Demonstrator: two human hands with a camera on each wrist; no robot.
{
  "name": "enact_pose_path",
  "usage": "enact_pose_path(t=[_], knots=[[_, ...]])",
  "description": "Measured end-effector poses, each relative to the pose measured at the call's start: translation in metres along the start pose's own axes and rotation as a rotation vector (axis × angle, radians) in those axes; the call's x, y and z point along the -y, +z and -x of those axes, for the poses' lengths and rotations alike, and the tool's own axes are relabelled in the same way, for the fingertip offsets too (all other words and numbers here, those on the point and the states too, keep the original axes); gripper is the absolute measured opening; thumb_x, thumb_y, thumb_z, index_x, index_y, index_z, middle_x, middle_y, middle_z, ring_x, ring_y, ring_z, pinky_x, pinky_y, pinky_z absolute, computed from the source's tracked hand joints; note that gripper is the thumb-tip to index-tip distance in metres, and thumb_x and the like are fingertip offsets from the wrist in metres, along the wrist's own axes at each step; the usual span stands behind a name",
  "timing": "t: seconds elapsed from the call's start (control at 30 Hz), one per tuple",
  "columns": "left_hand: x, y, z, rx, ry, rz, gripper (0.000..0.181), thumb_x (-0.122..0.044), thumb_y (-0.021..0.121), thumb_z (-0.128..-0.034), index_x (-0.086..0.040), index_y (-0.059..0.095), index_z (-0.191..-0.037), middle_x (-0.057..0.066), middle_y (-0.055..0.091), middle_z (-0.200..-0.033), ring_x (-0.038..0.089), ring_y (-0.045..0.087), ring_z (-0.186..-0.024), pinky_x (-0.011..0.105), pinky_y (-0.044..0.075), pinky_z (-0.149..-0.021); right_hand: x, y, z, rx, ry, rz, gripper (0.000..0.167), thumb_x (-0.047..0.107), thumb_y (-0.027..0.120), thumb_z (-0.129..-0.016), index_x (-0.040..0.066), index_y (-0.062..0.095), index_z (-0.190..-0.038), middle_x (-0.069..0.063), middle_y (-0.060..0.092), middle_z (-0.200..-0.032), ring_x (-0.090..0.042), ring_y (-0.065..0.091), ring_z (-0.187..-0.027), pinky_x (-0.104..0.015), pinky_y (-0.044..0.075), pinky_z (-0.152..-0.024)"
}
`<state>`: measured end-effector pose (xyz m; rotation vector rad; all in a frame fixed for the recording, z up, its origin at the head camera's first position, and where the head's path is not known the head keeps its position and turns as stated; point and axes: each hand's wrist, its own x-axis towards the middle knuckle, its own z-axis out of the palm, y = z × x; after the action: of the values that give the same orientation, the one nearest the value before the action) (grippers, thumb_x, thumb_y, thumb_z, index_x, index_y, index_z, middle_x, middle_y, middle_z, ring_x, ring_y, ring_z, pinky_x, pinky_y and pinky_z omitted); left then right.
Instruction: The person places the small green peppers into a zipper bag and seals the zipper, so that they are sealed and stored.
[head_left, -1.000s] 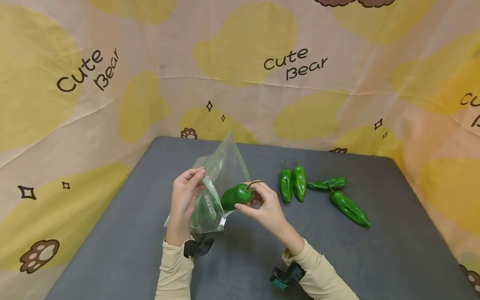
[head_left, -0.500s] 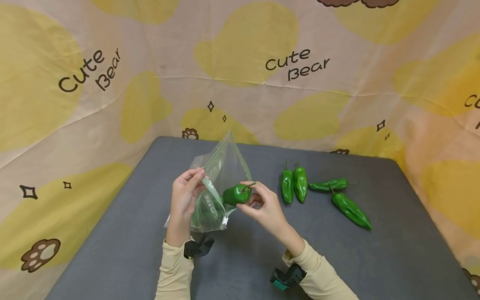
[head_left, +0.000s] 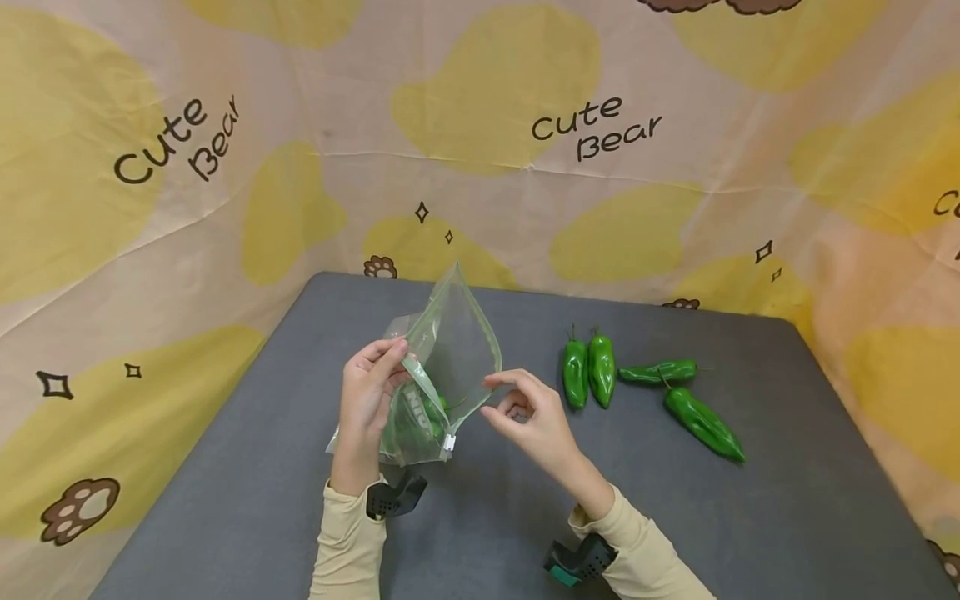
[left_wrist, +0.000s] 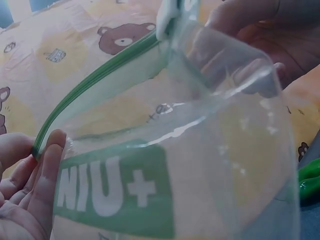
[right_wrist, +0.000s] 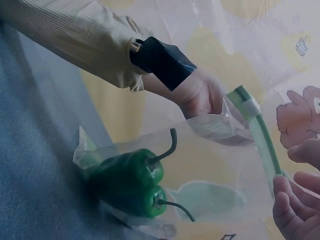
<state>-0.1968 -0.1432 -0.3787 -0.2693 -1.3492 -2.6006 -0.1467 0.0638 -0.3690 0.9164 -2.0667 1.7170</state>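
Note:
My left hand [head_left: 367, 387] pinches the green zip edge of a clear zip bag [head_left: 457, 333]; in the left wrist view its fingers [left_wrist: 42, 175] hold that edge. The bag stands on the table with its mouth spread wide. At the mouth's right edge is my right hand [head_left: 536, 417], thumb and index finger apart, with nothing between them. In the right wrist view, two green peppers [right_wrist: 127, 172] with curved stems show through the plastic at the bag's bottom. The bag's printed side partly hides them in the head view.
Right of the bag, two green peppers [head_left: 575, 373] lie side by side. Further right are a sideways pepper [head_left: 652, 372] and a slanted one [head_left: 705, 423]. The grey table [head_left: 600, 517] meets a patterned cloth [head_left: 480, 200] behind and at the sides.
The right hand has let go of a green pepper, which has dropped into the bag. The thumb and index finger have spread apart. The left hand still holds the bag's edge.

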Motion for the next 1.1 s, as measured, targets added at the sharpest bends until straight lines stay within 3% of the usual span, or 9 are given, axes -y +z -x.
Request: enact_pose_path(t=[0.2, 0.47, 0.6, 0.7, 0.8, 0.87, 0.97, 1.1], knots=[[0.000, 0.000, -0.001, 0.004, -0.003, 0.003, 0.029, 0.013, 0.048, -0.0851, -0.007, 0.068, -0.077, 0.006, 0.064, -0.066, 0.012, 0.060, -0.057, 0.019, 0.050, -0.050, -0.002, -0.010, 0.007, -0.040, -0.025, 0.015, 0.031, -0.020, 0.063, -0.071, -0.012, 0.054, -0.099, -0.021, 0.056, -0.091, -0.016, 0.052, -0.056, -0.027, 0.046, -0.047], [0.000, 0.000, -0.002, -0.004, -0.010, 0.000, 0.028, 0.012, 0.049, -0.0850, -0.007, 0.068, -0.077, 0.006, 0.063, -0.066, 0.013, 0.060, -0.057, 0.020, 0.050, -0.050, -0.009, -0.040, 0.022, -0.097, 0.023, 0.088, 0.032, -0.021, 0.061, -0.072, -0.010, 0.055, -0.100, -0.022, 0.056, -0.093, -0.017, 0.053, -0.055, -0.024, 0.046, -0.046], [-0.001, -0.001, -0.001, -0.021, -0.012, 0.003, 0.028, 0.013, 0.049, -0.0849, -0.007, 0.068, -0.077, 0.006, 0.063, -0.065, 0.012, 0.060, -0.056, 0.019, 0.049, -0.049, -0.034, -0.066, 0.041, -0.164, 0.065, 0.119, 0.029, -0.014, 0.062, -0.076, -0.006, 0.057, -0.103, -0.016, 0.058, -0.096, -0.018, 0.054, -0.055, -0.021, 0.045, -0.046], [-0.001, -0.001, -0.001, -0.018, -0.008, 0.005, 0.029, 0.013, 0.048, -0.0854, -0.007, 0.068, -0.077, 0.006, 0.063, -0.065, 0.012, 0.059, -0.056, 0.019, 0.049, -0.049, -0.079, -0.100, 0.066, -0.223, 0.068, 0.188, 0.030, -0.004, 0.064, -0.080, 0.000, 0.058, -0.109, -0.014, 0.058, -0.098, -0.013, 0.054, -0.054, -0.019, 0.043, -0.045], [-0.001, 0.000, -0.003, 0.002, -0.001, 0.005, 0.028, 0.012, 0.049, -0.0859, -0.007, 0.068, -0.077, 0.005, 0.063, -0.065, 0.012, 0.059, -0.056, 0.019, 0.049, -0.049, -0.124, -0.142, 0.093, -0.330, 0.136, 0.297, 0.032, 0.006, 0.065, -0.082, 0.006, 0.058, -0.113, -0.012, 0.059, -0.101, -0.009, 0.052, -0.052, -0.018, 0.042, -0.044], [-0.001, -0.001, -0.004, 0.014, 0.003, 0.001, 0.027, 0.011, 0.049, -0.0861, -0.007, 0.068, -0.078, 0.005, 0.063, -0.066, 0.011, 0.059, -0.056, 0.019, 0.049, -0.050, -0.149, -0.168, 0.110, -0.417, 0.233, 0.420, 0.032, 0.014, 0.066, -0.083, 0.010, 0.059, -0.114, -0.007, 0.060, -0.102, -0.009, 0.052, -0.052, -0.017, 0.043, -0.046], [-0.001, -0.001, -0.004, 0.009, -0.010, -0.001, 0.028, 0.011, 0.049, -0.0863, -0.007, 0.068, -0.077, 0.004, 0.063, -0.065, 0.011, 0.059, -0.056, 0.019, 0.049, -0.050, -0.157, -0.193, 0.125, -0.503, 0.388, 0.501, 0.032, 0.022, 0.067, -0.082, 0.013, 0.060, -0.112, 0.000, 0.060, -0.099, -0.012, 0.053, -0.052, -0.019, 0.043, -0.046], [-0.001, -0.002, -0.004, 0.012, -0.023, 0.003, 0.030, 0.012, 0.047, -0.0867, -0.007, 0.067, -0.076, 0.004, 0.062, -0.065, 0.011, 0.059, -0.055, 0.018, 0.049, -0.049, -0.149, -0.207, 0.131, -0.509, 0.523, 0.585, 0.039, 0.033, 0.064, -0.083, 0.011, 0.056, -0.114, 0.003, 0.057, -0.100, -0.010, 0.055, -0.054, -0.020, 0.041, -0.044]])
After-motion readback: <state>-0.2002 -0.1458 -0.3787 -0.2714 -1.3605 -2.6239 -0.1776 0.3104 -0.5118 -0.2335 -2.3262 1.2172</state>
